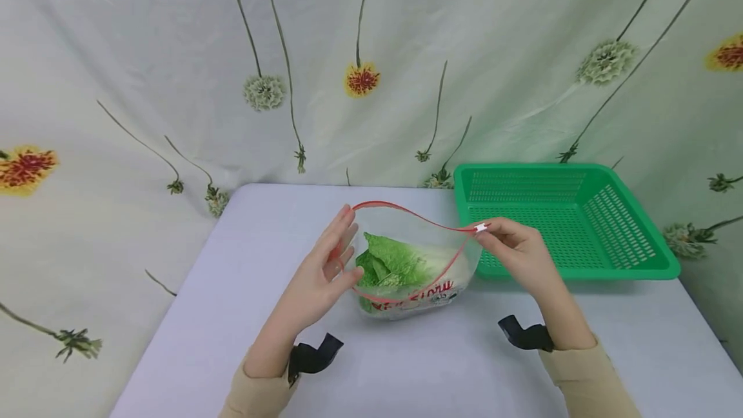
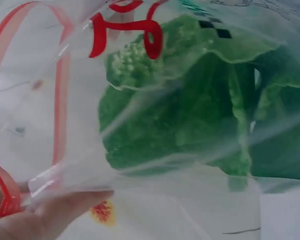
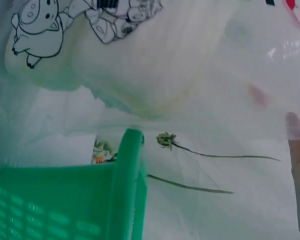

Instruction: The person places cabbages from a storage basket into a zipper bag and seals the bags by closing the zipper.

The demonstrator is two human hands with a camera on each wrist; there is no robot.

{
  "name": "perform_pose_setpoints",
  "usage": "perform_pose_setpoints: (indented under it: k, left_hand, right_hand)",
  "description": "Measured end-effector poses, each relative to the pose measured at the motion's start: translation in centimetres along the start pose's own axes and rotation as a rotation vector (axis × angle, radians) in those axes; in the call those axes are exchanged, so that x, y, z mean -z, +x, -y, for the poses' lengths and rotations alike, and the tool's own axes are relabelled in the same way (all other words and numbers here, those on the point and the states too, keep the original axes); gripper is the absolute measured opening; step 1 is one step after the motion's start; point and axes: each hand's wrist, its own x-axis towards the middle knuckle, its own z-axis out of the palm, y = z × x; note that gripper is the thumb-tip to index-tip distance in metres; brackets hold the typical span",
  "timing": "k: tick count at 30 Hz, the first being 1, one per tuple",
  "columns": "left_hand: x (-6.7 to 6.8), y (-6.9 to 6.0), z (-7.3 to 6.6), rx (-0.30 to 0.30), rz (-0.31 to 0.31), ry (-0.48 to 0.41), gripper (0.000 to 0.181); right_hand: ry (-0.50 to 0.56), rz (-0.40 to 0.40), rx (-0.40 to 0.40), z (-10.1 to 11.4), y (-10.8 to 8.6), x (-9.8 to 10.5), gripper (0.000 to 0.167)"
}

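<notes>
A clear zip bag (image 1: 458, 276) with a red rim lies on the table, its mouth spread wide, with a leafy green and white cabbage (image 1: 400, 263) inside. My left hand (image 1: 316, 282) is at the bag's left end, fingers extended and touching the rim. At the right end, my right hand (image 1: 519, 250) pinches the rim by the white slider (image 1: 480, 228) between thumb and fingers. Through the plastic, the left wrist view shows the green leaves (image 2: 175, 110); in the right wrist view the cabbage's pale part (image 3: 140, 65) lies behind printed drawings.
A green plastic basket (image 1: 580, 274) stands at the table's back right, just beyond my right hand. The white table (image 1: 232, 263) ends at a curtain (image 1: 325, 31) with a flower print.
</notes>
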Motion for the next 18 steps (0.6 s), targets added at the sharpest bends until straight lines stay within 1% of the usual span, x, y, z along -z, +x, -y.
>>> perform_pose_setpoints:
  k: [2, 5, 6, 7, 8, 10, 12, 14, 16, 18]
  left_hand:
    - [0.5, -0.2, 1.0, -0.082, -0.035, -0.102, 0.072]
    - [1.0, -0.7, 2.9, -0.196, -0.102, -0.233, 0.062]
    - [1.0, -0.9, 3.6, -0.219, -0.125, -0.264, 0.059]
    - [0.9, -1.1, 4.3, -0.245, -0.146, -0.272, 0.056]
    - [0.8, -1.2, 4.9, -0.254, -0.174, -0.271, 0.052]
    - [0.3, -1.5, 5.9, -0.249, -0.235, -0.241, 0.044]
    - [-0.2, -1.6, 6.5, -0.221, -0.314, -0.186, 0.033]
    - [-0.7, -1.4, 6.5, -0.183, -0.415, -0.132, 0.022]
    - [-1.0, -1.0, 6.1, -0.139, -0.528, -0.115, 0.014]
    - [-1.0, -0.8, 5.6, -0.098, -0.640, -0.102, 0.012]
  right_hand:
    - [0.066, -0.073, -0.014, -0.2, 0.0, -0.6, 0.020]
    - [0.190, -0.127, -0.002, -0.4, 0.1, -1.4, 0.021]
    - [0.226, -0.140, 0.001, -0.4, 0.1, -1.6, 0.020]
    - [0.253, -0.153, 0.004, -0.5, 0.1, -1.8, 0.020]
    - [0.265, -0.168, 0.005, -0.5, 0.1, -2.0, 0.019]
    - [0.280, -0.199, -0.004, -0.6, 0.1, -2.4, 0.019]
    - [0.287, -0.227, -0.021, -0.6, 0.1, -2.6, 0.019]
    - [0.283, -0.257, -0.039, -0.6, 0.0, -2.8, 0.016]
    - [0.283, -0.309, -0.057, -0.5, 0.0, -2.8, 0.013]
    - [0.291, -0.361, -0.062, -0.2, -0.1, -2.9, 0.012]
